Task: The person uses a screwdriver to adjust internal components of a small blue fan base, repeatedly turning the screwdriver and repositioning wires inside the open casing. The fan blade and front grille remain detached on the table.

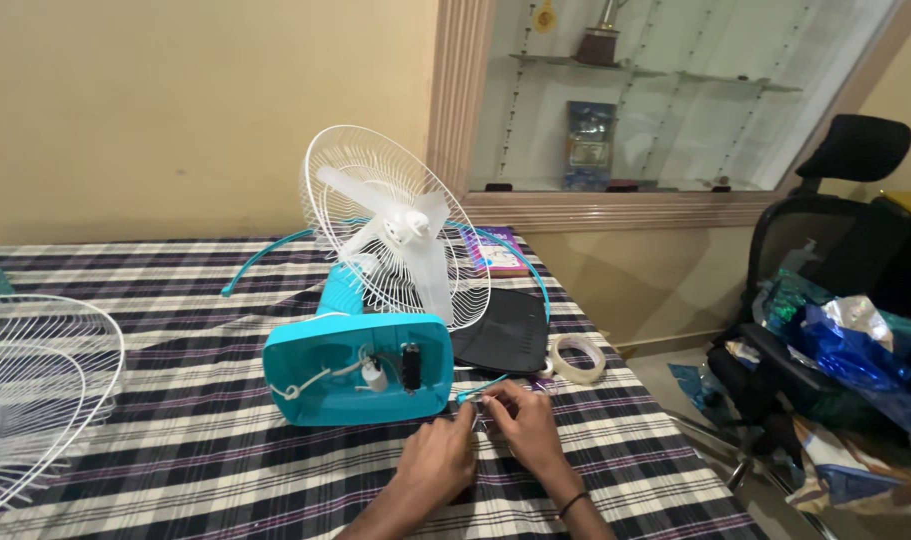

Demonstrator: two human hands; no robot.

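Working close together at the near edge of the worktop (175,330), which is covered by a dark cloth checked in white and purple, the 2 hands meet just in front of a small table fan (375,300) lying tipped on its side. The left hand (437,462) and the right hand (523,425) touch at the fingertips, and the fingers (472,412) of both are pinched in on a small part with a thin turquoise wire (483,387) running from it toward the fan's base; the part itself is too small to make out. A dark band sits on the right wrist. The fan's turquoise base (355,370) faces the camera with its underside open, showing a white cord, a small white cylinder and a black component inside. Behind the base stands the white wire guard (395,225) with the white blades in it, and a turquoise rim ring (275,250) curves out on both sides of it. A second white wire guard (35,390) lies flat at the left edge of the worktop, well apart from the hands. Just beyond the right hand are a flat black pouch (500,335) and a roll of clear tape (578,358), the tape touching the pouch's right corner. A book with a purple cover (500,255) lies farther back. Off the worktop to the right, a black office chair (835,230) carries a heap of shiny blue wrapping (845,340), and a glass-fronted wall cabinet (655,90) fills the wall above.
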